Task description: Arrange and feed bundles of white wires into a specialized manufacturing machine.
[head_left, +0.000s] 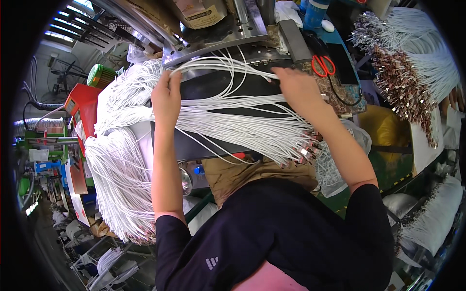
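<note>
A thin bundle of white cables [221, 64] arches between my two hands over the dark work surface. My left hand [166, 97] is closed round its left part. At the bundle's right end, my right hand [298, 91] is closed on the cables, and its fingers hide their tips. Below, nearer to me, a larger fan of loose white cables [233, 127] lies across the bench. Its right ends carry small coppery metal terminals [305, 151]. A few strands hang in loops between the held bundle and this fan.
A metal machine plate [218, 41] stands just beyond my hands. Red-handled scissors [323, 66] lie right of my right hand. White cable heaps [119, 179] hang at left; bundles with coppery ends [403, 87] are at far right. A clear bag [335, 167] hangs near my right forearm.
</note>
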The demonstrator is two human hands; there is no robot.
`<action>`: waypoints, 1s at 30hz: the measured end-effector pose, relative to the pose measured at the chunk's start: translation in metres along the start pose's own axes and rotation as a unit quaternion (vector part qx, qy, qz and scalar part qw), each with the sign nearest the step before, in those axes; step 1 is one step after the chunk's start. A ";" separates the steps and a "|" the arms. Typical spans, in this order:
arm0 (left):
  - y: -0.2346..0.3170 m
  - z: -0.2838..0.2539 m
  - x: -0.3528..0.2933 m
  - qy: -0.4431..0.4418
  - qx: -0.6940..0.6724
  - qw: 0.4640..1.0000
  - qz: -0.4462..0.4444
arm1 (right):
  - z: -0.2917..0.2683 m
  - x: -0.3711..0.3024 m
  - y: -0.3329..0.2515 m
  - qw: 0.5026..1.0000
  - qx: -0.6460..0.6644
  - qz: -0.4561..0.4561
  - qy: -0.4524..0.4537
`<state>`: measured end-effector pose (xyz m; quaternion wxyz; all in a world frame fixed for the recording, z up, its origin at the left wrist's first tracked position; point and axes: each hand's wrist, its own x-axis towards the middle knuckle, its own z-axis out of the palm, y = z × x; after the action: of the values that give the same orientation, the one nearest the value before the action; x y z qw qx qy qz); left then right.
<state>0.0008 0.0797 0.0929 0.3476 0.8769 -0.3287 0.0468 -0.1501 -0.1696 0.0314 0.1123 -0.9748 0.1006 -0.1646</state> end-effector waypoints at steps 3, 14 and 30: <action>0.028 0.003 -0.011 -0.101 -0.020 0.995 -0.006 | -0.007 -0.004 -0.009 0.991 0.094 -0.099 0.009; 0.076 0.039 -0.050 -0.463 -0.334 0.799 -0.188 | -0.045 -0.010 -0.004 0.975 -0.024 -0.221 -0.025; 0.046 0.097 -0.007 -0.250 -0.519 0.755 -0.315 | -0.005 0.000 0.015 0.943 0.291 -0.007 -0.162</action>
<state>-0.0468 -0.0035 0.0447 0.6495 0.5966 -0.0831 -0.4639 -0.1544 -0.1847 0.0318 0.4047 -0.9138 0.0223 -0.0269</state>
